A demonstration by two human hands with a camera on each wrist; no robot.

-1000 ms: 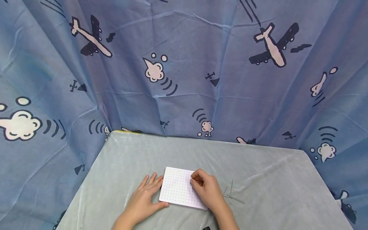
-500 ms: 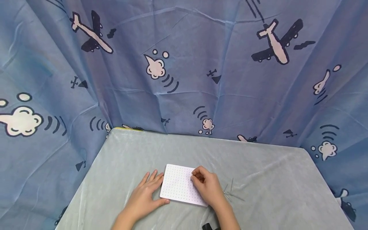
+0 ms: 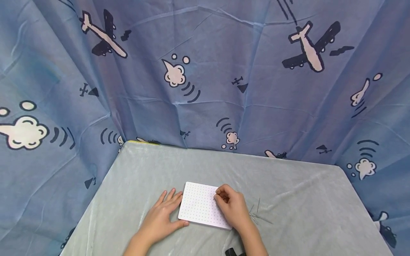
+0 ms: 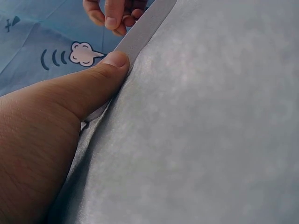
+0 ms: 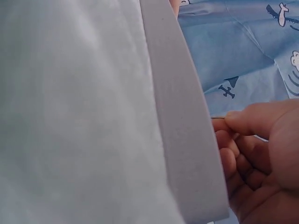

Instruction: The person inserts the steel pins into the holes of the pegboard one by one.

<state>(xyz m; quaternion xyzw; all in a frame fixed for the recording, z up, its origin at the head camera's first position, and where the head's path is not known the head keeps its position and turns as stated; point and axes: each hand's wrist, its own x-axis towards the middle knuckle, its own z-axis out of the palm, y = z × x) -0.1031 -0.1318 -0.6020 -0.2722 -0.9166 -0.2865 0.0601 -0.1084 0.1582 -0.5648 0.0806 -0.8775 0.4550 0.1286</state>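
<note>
A flat white board with a grid of small dots or holes lies on the grey cloth. My left hand rests at its left side, fingers spread and fairly straight; the thumb presses against the near edge. Over the board's right part, my right hand has its fingers curled, with thumb and forefinger together. Between them, in the right wrist view, a thin pin shows as a short line; its lower end is hidden. Several thin metal pins lie loose just right of the right hand.
The table is covered in pale grey cloth. A black object, partly cut off, sits at the bottom edge near the right forearm. Behind and on both sides hangs a blue curtain printed with planes and clouds.
The head view has tilted down slightly, so more of the black object shows. Both hands and the board hold nearly the same places; the right fingers have shifted very slightly right.
</note>
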